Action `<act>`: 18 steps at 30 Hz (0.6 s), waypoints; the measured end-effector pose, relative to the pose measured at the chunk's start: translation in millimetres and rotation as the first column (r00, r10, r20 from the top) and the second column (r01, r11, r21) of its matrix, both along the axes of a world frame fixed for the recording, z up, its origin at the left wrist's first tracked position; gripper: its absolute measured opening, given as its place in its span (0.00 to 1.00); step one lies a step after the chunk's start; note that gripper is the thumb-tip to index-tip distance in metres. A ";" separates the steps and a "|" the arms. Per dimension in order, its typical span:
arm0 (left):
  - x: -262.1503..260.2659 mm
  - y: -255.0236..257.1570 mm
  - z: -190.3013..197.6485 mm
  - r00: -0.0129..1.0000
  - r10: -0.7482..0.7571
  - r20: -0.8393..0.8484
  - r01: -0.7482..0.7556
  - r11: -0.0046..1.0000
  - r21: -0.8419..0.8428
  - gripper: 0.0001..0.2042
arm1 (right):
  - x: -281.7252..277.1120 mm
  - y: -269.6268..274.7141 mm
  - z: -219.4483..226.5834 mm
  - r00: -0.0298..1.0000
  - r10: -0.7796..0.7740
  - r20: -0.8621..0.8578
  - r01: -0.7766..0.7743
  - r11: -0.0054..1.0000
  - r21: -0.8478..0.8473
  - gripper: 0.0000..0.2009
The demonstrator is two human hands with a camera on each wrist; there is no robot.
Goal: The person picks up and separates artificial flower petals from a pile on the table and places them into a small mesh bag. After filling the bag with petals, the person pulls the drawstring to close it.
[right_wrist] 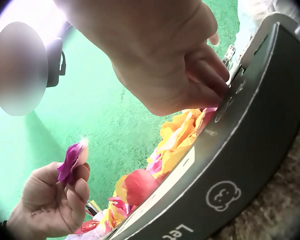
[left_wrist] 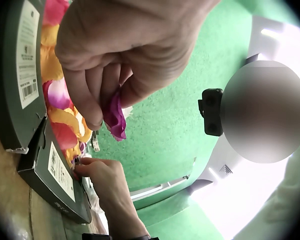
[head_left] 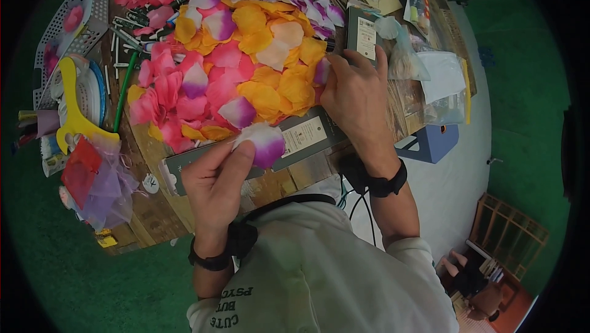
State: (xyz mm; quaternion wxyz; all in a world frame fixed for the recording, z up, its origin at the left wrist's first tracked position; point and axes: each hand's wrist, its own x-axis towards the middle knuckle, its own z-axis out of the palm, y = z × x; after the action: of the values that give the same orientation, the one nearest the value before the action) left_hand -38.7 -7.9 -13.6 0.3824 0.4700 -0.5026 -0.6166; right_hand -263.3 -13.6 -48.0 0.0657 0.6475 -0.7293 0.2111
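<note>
My left hand point(head_left: 216, 179) pinches a white-and-purple artificial flower petal point(head_left: 269, 147) between thumb and fingers, above the near edge of a petal pile. In the left wrist view the petal's purple side point(left_wrist: 115, 117) hangs below the fingertips. At the pile's right edge, my right hand point(head_left: 357, 93) reaches down with bent fingers, fingertips right beside another white-and-purple petal point(head_left: 321, 70). I cannot tell whether it grips that petal; the right wrist view hides the fingertips behind a dark box. The pile holds pink petals point(head_left: 178, 102), orange petals point(head_left: 252, 26) and purple-white ones point(head_left: 236, 113).
Dark boxes with white labels point(head_left: 303, 136) border the pile in front and at right point(head_left: 361, 32). At left stand a perforated basket point(head_left: 86, 41), a yellow tool point(head_left: 77, 109), a green stick point(head_left: 126, 90) and mesh bags point(head_left: 107, 188). Plastic bags point(head_left: 439, 81) lie right. A person point(head_left: 482, 299) sits beyond.
</note>
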 end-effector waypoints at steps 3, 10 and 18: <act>-1.9 -1.3 1.7 1.000 -0.010 -0.001 0.010 1.000 0.010 0.10 | 0.4 -0.5 1.3 1.000 -0.017 -0.014 0.017 1.000 -0.022 0.11; 2.9 -0.8 0.0 1.000 -0.020 -0.001 0.020 0.999 0.029 0.10 | -0.4 -5.1 4.3 0.999 -0.013 -0.046 0.011 0.999 -0.032 0.09; 0.8 -5.7 6.1 0.963 -0.052 -0.265 0.106 0.975 0.196 0.11 | -0.2 11.5 32.6 0.779 -0.029 0.626 0.048 0.999 -0.013 0.08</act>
State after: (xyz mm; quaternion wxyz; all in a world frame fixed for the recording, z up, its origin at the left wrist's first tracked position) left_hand -38.0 -13.6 -7.5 0.3683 0.4026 -0.3995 -0.7366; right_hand -263.5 -2.1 -15.4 -0.1666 0.5248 -0.7199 0.4226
